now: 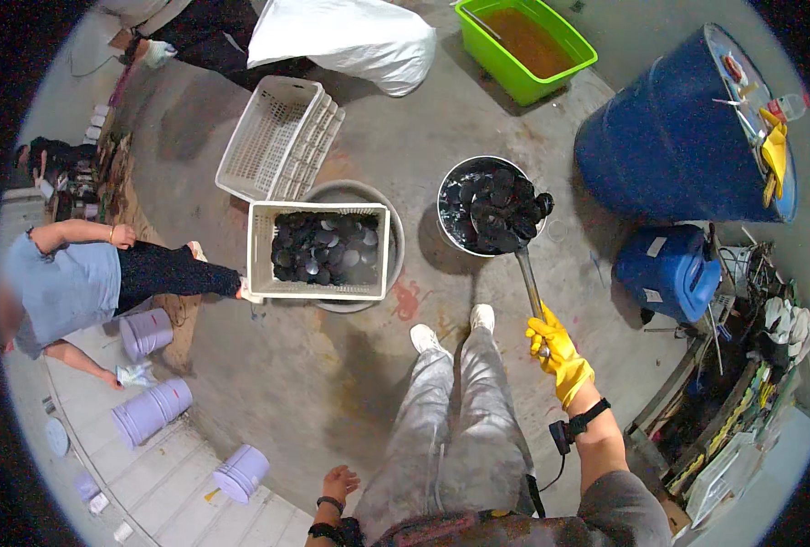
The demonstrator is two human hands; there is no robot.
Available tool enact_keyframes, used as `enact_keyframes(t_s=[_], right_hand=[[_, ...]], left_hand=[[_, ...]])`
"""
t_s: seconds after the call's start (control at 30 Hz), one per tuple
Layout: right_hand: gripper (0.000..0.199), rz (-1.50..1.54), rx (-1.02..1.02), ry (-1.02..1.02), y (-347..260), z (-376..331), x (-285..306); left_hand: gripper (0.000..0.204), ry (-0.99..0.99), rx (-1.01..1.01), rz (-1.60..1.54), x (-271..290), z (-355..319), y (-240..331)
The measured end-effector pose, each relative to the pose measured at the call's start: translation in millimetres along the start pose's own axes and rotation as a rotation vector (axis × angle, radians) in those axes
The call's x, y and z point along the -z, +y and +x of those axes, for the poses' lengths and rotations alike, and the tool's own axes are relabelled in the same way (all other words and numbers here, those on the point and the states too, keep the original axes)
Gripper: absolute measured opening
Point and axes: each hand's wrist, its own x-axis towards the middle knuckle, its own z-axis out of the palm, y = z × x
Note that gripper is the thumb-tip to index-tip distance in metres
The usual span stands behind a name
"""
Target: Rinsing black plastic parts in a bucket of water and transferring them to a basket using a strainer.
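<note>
My right hand (560, 356), in a yellow rubber glove, grips the long metal handle of a scoop (530, 281). The scoop's head, heaped with black discs (507, 219), is over the right side of a round bucket (440, 211). More dark discs lie in the bucket, with wet-looking glints around them. Bare and lowered beside my left thigh, my left hand (339, 480) has its fingers apart and touches nothing. Left of the bucket, a cream perforated crate (318, 295) holds many dark discs and rests over a grey round tub (395, 228).
Stacked white crates (250, 159) and a white sack (359, 46) are farther off. A green tub (523, 89) holds brownish liquid. At right stand a blue drum (651, 137) and a blue jug (660, 273). Another person (68, 283) and lilac buckets (150, 412) are at left.
</note>
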Motion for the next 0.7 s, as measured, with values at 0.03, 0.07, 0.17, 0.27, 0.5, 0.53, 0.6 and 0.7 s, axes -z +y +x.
enact_keyframes(t_s=[0.03,0.07,0.17,0.27,0.5,0.53,0.6,0.7], right_hand=[[0.054,-0.022,0.003,0.014,1,1,-1],[0.053,-0.044,0.005,0.027,1,1,-1],[0.053,-0.020,-0.002,0.017,4,-1,-3],[0.050,0.018,-0.005,0.010,4,-3,-15],[0.050,-0.009,-0.019,0.024,5,-3,-23],[0.050,-0.016,-0.022,0.021,5,-4,-25],[0.050,0.017,-0.048,0.041,4,-7,-30],[0.051,0.031,-0.037,0.062,7,-9,-40]], left_hand=[[0.030,-0.001,0.002,0.018,1,1,-1],[0.031,-0.003,0.004,0.035,2,2,-2],[0.029,-0.034,0.051,-0.128,8,4,-4],[0.029,-0.007,-0.032,-0.075,14,7,-14],[0.029,-0.001,0.009,-0.077,16,8,-10],[0.028,0.007,-0.002,-0.097,19,10,-13],[0.026,0.015,-0.011,-0.124,27,18,-21],[0.031,-0.117,0.032,-0.269,38,27,-30]])
